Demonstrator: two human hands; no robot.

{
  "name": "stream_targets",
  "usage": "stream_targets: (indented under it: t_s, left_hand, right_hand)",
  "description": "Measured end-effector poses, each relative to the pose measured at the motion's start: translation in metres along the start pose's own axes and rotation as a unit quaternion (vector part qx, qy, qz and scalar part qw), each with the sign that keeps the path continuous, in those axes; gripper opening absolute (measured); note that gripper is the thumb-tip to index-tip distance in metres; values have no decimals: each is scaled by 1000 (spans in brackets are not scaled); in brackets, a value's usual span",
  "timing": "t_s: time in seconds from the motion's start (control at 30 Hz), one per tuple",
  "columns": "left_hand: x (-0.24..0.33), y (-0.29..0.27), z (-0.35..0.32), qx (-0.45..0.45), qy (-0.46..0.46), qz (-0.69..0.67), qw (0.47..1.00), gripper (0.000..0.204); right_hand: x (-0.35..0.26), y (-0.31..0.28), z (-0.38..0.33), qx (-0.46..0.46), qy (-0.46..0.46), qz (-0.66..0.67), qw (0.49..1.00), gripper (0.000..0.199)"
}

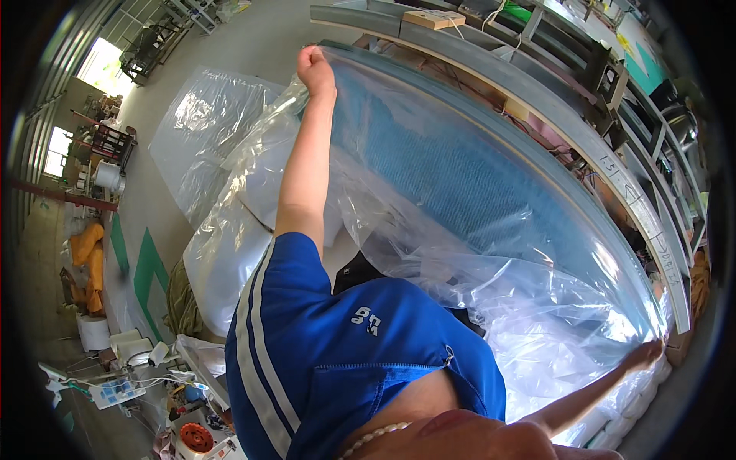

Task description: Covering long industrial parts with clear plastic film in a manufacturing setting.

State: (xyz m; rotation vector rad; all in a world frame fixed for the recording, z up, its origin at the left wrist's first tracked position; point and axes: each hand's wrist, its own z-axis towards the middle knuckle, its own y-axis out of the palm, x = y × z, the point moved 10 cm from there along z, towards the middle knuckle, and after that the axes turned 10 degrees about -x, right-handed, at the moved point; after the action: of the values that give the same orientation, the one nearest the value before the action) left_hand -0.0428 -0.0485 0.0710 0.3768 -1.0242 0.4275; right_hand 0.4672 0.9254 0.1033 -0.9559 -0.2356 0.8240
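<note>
A wide sheet of clear plastic film (pixel 529 284) spreads in front of me over a long blue-tinted panel or sheet (pixel 445 169). Up at the far left corner, my left hand (pixel 316 70) is closed on the film's edge, its arm stretched out. At the far right end my right hand (pixel 646 356) appears closed on the film by the opposite corner; its fingertips are partly hidden. Between the two hands the film's far edge runs fairly straight, while loose folds hang toward my body.
Metal frame rails (pixel 537 84) run along the far side, with a wooden block (pixel 434 19) on top and wires beneath. More clear film (pixel 207 123) lies on the floor at left. An orange robot arm (pixel 90 249) and a cluttered bench (pixel 130 383) stand further left.
</note>
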Motion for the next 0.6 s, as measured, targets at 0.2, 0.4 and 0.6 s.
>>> stream_targets:
  t_s: [0.2, 0.4, 0.6]
  left_hand:
    - [-35, 22, -1, -7, 46, -8, 999, 6]
    - [-52, 31, 2, -34, -41, -105, 993, 7]
    - [-42, 34, 4, -51, -74, -36, 995, 24]
  right_hand:
    - [-27, 53, 8, 25, 87, -25, 996, 24]
    - [-27, 68, 9, 55, 63, 24, 996, 28]
    - [2, 71, 11, 73, 146, 30, 986, 48]
